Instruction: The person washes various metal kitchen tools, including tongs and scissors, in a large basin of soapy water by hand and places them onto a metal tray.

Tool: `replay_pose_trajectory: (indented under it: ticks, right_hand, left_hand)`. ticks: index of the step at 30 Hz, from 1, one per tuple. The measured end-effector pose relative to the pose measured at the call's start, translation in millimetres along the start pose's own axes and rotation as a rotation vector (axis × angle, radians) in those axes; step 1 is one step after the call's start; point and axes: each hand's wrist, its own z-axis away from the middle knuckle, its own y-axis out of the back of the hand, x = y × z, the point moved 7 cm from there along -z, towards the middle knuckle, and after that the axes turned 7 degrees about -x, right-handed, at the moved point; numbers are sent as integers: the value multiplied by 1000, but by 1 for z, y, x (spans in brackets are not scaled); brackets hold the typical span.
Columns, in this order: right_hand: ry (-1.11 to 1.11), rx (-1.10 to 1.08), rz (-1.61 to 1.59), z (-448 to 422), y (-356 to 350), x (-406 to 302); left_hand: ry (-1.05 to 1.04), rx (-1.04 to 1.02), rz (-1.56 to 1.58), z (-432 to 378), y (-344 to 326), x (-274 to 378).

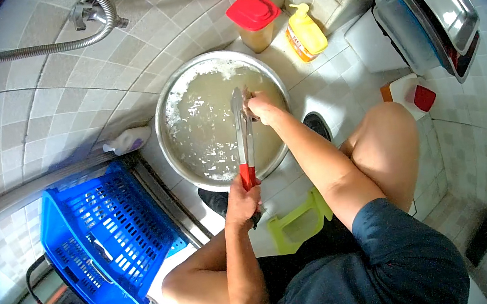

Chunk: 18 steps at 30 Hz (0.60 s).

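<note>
My left hand [241, 203] grips the red handle of metal tongs [241, 138], whose arms point away from me over a large round metal basin [166, 157]. My right hand [263, 107] is at the far end of the tongs, closed around a brownish scrubber [246, 98], perhaps a scouring pad, against one arm. Cloudy water [207, 120] fills much of the basin, with white foam [179, 84] along its edge. The palm side of the right hand is hidden.
A blue plastic basket [120, 232] stands at the left. Beyond the basin are a red-lidded container [253, 17] and a yellow pump bottle [307, 35]. Metal trays [440, 1] lean at the right. A green plastic stool [297, 228] is below me.
</note>
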Motion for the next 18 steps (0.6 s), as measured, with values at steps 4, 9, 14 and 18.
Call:
replay_pose_trajectory:
  ticks: [4, 9, 14, 18]
  right_hand:
    - [35, 20, 3, -1, -4, 3]
    - [66, 134, 468, -6, -8, 10]
    - [108, 129, 413, -36, 39, 25]
    - [-241, -262, 153, -4, -48, 30]
  left_hand:
    - [14, -1, -15, 3, 3, 0]
    - [8, 31, -71, 5, 13, 1]
    - [-53, -35, 20, -21, -8, -6]
    - [7, 72, 74, 6, 33, -22]
